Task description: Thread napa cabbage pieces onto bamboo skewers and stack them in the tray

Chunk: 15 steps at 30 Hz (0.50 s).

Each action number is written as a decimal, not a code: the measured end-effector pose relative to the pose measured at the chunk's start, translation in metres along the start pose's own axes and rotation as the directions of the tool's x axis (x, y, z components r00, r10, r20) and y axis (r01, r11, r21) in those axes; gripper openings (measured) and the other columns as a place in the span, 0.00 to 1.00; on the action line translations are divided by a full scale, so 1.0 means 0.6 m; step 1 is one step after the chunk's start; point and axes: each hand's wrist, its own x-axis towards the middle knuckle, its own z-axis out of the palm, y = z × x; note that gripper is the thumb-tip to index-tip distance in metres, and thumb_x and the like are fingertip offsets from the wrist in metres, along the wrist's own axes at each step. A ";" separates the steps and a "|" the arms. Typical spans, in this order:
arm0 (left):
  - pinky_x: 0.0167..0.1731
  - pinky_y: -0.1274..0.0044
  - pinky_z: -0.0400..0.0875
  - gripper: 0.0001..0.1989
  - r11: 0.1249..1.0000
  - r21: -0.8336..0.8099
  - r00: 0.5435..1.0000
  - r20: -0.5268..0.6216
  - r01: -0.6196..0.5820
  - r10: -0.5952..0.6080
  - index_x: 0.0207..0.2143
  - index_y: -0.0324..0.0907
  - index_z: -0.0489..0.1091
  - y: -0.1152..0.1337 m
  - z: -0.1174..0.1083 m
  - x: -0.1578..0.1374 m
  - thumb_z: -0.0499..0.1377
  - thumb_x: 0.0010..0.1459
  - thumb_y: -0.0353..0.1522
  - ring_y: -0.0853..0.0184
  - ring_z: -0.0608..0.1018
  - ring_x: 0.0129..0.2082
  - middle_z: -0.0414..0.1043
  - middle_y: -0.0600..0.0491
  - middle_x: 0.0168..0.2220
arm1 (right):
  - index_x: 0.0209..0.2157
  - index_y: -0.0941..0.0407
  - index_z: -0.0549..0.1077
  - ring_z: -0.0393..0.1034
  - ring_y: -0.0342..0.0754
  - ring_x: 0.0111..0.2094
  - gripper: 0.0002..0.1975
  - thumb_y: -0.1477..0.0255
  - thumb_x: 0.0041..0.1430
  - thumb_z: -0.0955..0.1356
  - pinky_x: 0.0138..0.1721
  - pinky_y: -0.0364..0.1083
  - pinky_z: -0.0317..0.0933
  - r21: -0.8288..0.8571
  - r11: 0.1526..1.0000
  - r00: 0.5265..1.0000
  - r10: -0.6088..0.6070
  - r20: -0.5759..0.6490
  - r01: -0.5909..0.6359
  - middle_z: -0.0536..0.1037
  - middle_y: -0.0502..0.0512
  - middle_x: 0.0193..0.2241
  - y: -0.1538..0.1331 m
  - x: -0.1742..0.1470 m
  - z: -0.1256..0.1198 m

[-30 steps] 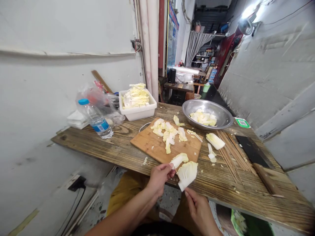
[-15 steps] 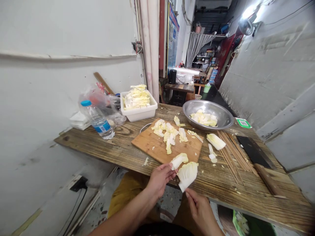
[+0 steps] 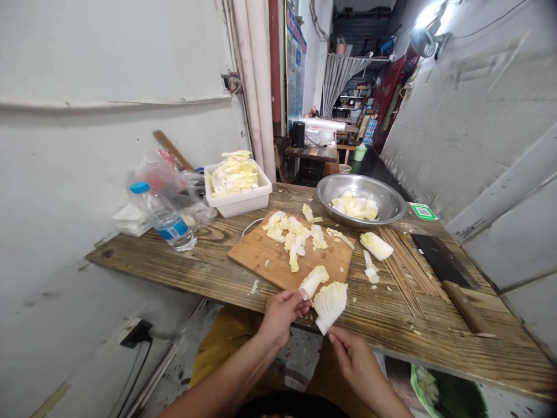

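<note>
My left hand [image 3: 282, 316] pinches a small piece of napa cabbage leaf [image 3: 314, 280] just above the near edge of the wooden cutting board [image 3: 248, 252]. A broader, pale cabbage leaf [image 3: 331, 305] stands up from the fingertips of my right hand [image 3: 354, 357], which are closed at its lower end. The two leaves are side by side, close together. Whether a skewer runs through the broader leaf I cannot tell. Several torn cabbage pieces [image 3: 297, 237] lie on the board.
A white tub [image 3: 239, 205] heaped with cabbage and a water bottle [image 3: 172, 223] stand left. To the right are a steel bowl [image 3: 391, 210] with cabbage, a cabbage chunk [image 3: 376, 246], bamboo skewers [image 3: 402, 270] and a cleaver [image 3: 444, 264]. Below the table edge is a green bin [image 3: 461, 392].
The view has shifted slightly, so the table things sit a little further left. Both hands keep their holds, and the broader leaf is slightly higher.
</note>
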 end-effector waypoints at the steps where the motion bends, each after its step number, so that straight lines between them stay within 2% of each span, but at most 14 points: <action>1: 0.28 0.80 0.71 0.17 1.000 0.002 1.000 0.002 -0.001 0.001 0.27 0.31 0.75 0.001 0.000 0.000 0.70 0.37 0.35 0.69 0.77 0.25 0.77 0.44 0.26 | 0.40 0.57 0.76 0.68 0.48 0.27 0.19 0.64 0.63 0.57 0.31 0.42 0.60 0.001 1.000 1.000 0.001 0.004 -0.001 0.75 0.53 0.24 0.000 0.001 0.000; 6: 0.27 0.80 0.71 0.15 1.000 0.012 1.000 -0.003 0.017 -0.016 0.28 0.31 0.75 0.006 0.001 0.001 0.69 0.39 0.34 0.68 0.77 0.25 0.77 0.44 0.26 | 0.38 0.59 0.76 0.65 0.46 0.24 0.19 0.65 0.63 0.57 0.27 0.41 0.57 0.009 1.000 0.999 0.022 0.030 -0.023 0.73 0.52 0.22 0.002 0.008 0.004; 12: 0.29 0.79 0.71 0.13 1.000 0.002 1.000 0.006 0.002 -0.002 0.27 0.31 0.74 0.004 0.000 0.001 0.68 0.42 0.33 0.68 0.77 0.27 0.76 0.43 0.27 | 0.34 0.59 0.76 0.62 0.44 0.22 0.19 0.65 0.62 0.58 0.22 0.40 0.52 0.052 0.998 1.000 0.021 -0.015 -0.020 0.71 0.50 0.20 0.002 0.022 0.007; 15: 0.28 0.80 0.70 0.14 0.998 -0.045 0.999 0.009 -0.035 0.035 0.30 0.33 0.74 0.004 -0.002 0.002 0.67 0.44 0.36 0.69 0.77 0.27 0.76 0.46 0.28 | 0.34 0.60 0.75 0.61 0.44 0.22 0.19 0.65 0.62 0.58 0.22 0.40 0.52 0.060 0.998 0.999 0.024 -0.027 -0.023 0.71 0.51 0.20 0.002 0.022 0.010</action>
